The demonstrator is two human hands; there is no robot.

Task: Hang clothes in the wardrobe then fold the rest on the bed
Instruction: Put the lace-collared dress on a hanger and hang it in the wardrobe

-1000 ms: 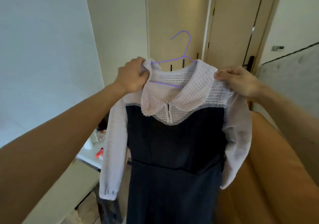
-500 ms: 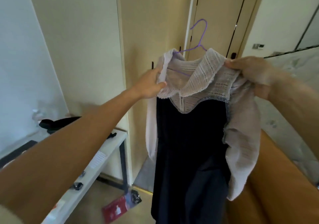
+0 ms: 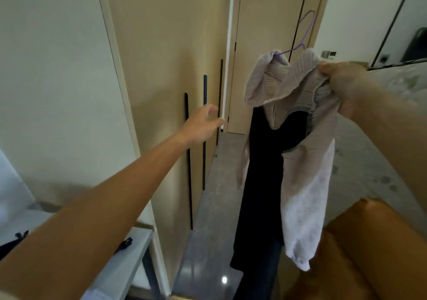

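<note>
A dress (image 3: 265,161) with a black body and pale lilac knitted collar and sleeves hangs on a purple wire hanger (image 3: 305,31). My right hand (image 3: 342,84) grips the dress at its right shoulder and holds it up, right of centre. My left hand (image 3: 203,124) holds nothing; its fingers are loosely spread as it reaches out near the long black vertical handles (image 3: 187,161) of the beige wardrobe doors (image 3: 161,68). The wardrobe doors are closed.
A white table (image 3: 129,260) with small dark items stands at the lower left. An orange-brown upholstered edge (image 3: 369,242) fills the lower right. A closed beige room door (image 3: 265,45) is behind the dress, with grey floor (image 3: 215,207) running between wardrobe and bed.
My left hand has let go of the dress's left shoulder and moved left toward the wardrobe handles. The dress now hangs from my right hand alone, and the view has turned left.
</note>
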